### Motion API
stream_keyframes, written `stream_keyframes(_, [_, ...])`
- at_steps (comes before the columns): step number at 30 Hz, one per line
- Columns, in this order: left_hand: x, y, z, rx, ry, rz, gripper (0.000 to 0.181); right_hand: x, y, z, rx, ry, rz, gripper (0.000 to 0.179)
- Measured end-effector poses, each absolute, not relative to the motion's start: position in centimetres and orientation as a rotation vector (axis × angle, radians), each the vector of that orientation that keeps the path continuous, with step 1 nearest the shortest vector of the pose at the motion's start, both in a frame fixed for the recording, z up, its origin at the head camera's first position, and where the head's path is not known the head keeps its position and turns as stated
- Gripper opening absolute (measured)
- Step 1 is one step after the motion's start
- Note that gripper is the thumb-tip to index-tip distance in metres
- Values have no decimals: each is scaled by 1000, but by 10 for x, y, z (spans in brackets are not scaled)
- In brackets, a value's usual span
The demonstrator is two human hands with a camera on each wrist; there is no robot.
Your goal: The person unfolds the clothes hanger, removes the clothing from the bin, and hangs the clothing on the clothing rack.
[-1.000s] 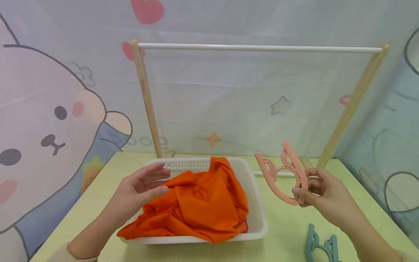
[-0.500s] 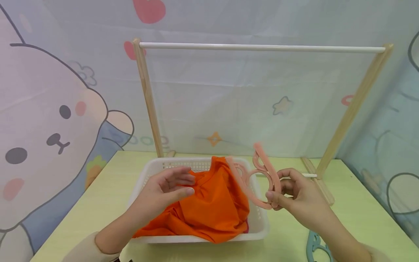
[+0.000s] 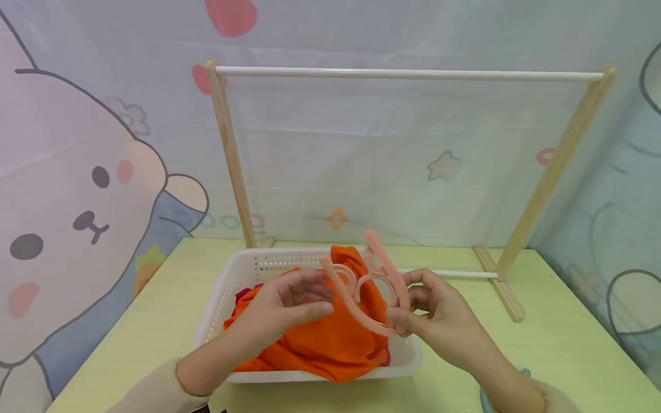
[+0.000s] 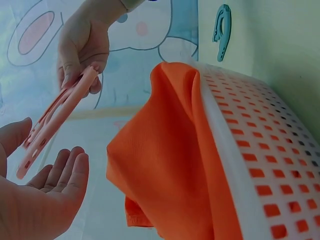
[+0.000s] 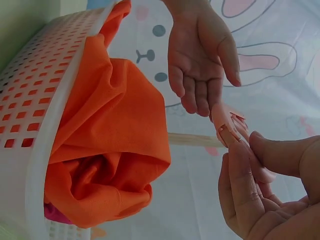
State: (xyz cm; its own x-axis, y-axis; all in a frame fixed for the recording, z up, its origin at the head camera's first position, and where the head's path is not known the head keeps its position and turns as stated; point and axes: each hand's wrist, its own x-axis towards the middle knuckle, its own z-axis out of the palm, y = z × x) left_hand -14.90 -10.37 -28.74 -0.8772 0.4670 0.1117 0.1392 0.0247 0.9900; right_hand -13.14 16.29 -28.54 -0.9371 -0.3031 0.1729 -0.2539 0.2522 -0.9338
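Left hand (image 3: 289, 299), grip apart, hovers by the pink hanger (image 3: 384, 263) the right hand (image 3: 443, 319) pinches.

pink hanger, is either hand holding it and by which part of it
The right hand pinches the pink hanger at the end where its two arms meet. The left hand grips nothing.

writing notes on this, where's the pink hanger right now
In the head view, the pink hanger is just right of centre, held in the right hand and seen against the orange cloth, its left end near the left hand.
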Motion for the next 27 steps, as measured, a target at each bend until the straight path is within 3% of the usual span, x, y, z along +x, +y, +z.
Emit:
stream_keyframes(7, [-152,-95,-289,634,1974,1939,43,-131,152,-290,-584,2394,-1831,36])
stream_keyframes(14, [-152,-90,-290,569,1976,1938,18,-129,143,-294,-572,2370,-1820,36])
stream_keyframes(27, [-152,-92,-294,572,1931,1906,17,-127,137,-300,-610,2347,-1776,36])
